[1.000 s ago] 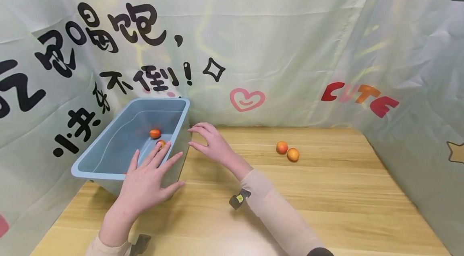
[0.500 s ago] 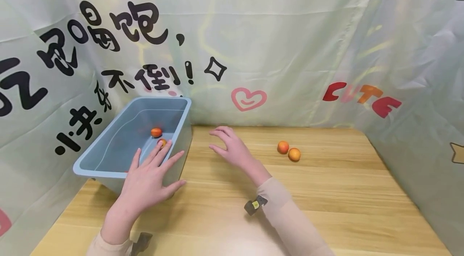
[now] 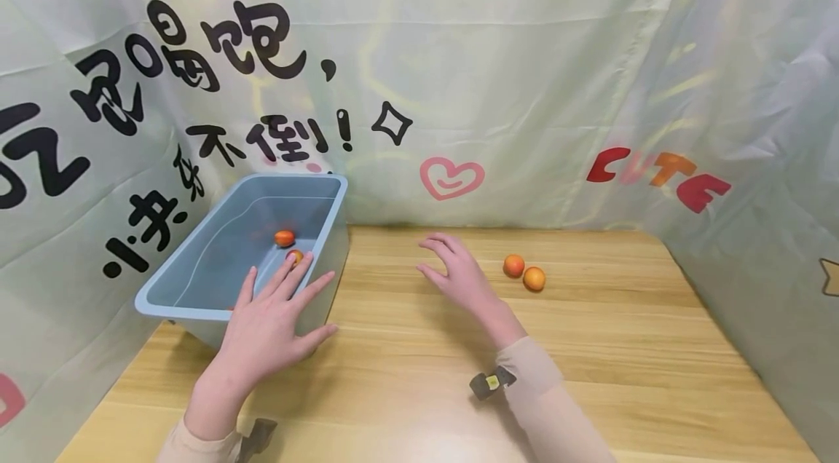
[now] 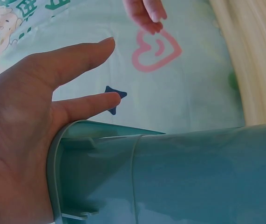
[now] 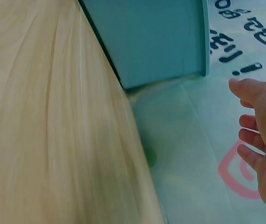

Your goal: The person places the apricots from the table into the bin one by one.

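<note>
A light blue plastic bin (image 3: 197, 303) stands at the table's left, with two small orange fruits (image 3: 284, 238) inside it. My left hand (image 3: 265, 321) lies flat on the bin's near right corner, fingers straight and spread; the left wrist view shows the palm (image 4: 16, 154) against the bin's rim (image 4: 53, 154). My right hand (image 3: 459, 277) hovers above the table with loosely bent fingers and holds nothing. Two more orange fruits (image 3: 524, 273) lie side by side on the wood, just right of that hand. In the right wrist view the right hand (image 5: 263, 140) is in the air, well away from the bin (image 5: 146, 42).
The wooden table (image 3: 590, 376) is closed in by printed cloth at the back (image 3: 491, 84), left and right. A wrist camera clip (image 3: 491, 383) sits on the right sleeve. The cloth hangs close behind the bin.
My right hand has moved rightward from the bin's far corner across the table toward the two loose fruits. The left hand and the bin have stayed put.
</note>
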